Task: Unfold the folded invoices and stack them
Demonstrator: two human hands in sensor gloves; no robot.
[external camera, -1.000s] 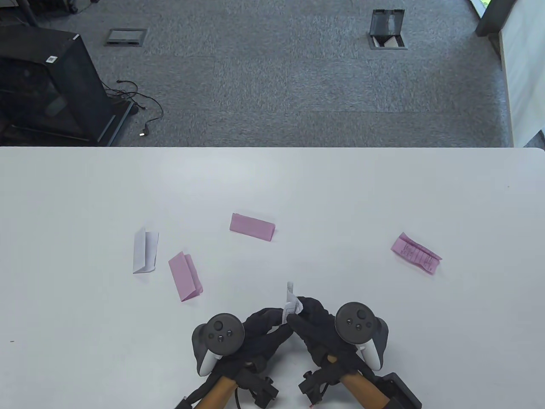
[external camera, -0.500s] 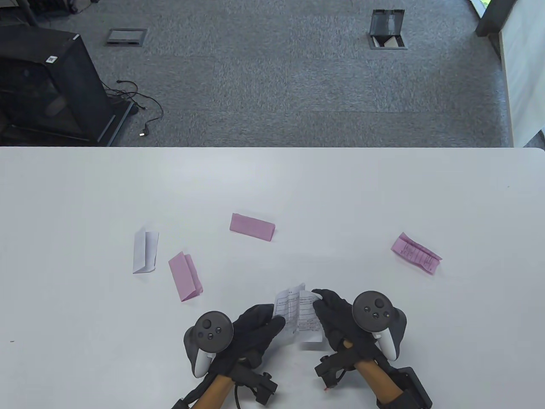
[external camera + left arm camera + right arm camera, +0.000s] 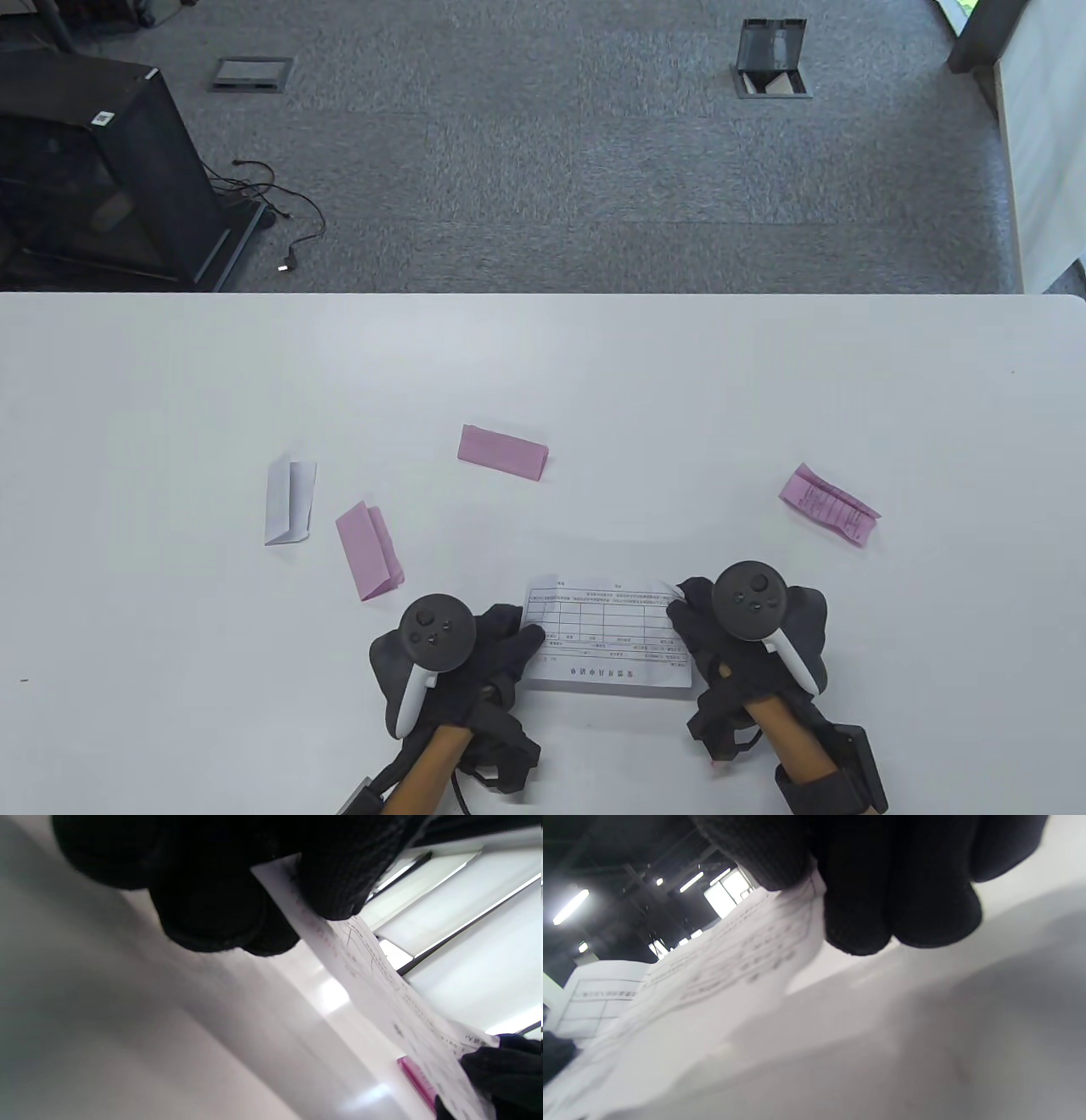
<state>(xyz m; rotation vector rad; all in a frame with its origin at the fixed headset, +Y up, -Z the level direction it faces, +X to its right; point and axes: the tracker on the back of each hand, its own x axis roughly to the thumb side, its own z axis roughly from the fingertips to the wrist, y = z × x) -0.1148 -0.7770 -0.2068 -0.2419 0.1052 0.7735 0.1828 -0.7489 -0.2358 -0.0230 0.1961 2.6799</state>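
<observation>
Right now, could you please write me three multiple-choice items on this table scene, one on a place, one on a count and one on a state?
1. Where does the folded white paper slip lie among the folded slips?
A. farthest left
B. farthest right
C. under the sheet

2. How many pink folded paper slips are on the white table?
A. one
B. three
C. five

3. What state is the white printed invoice sheet in?
A. folded shut
B. crumpled into a ball
C. opened out

Key: 1 A, it lies left of every pink slip. 2 B, near left, centre, right. 3 C, left hand and right hand hold its ends, spread.
</observation>
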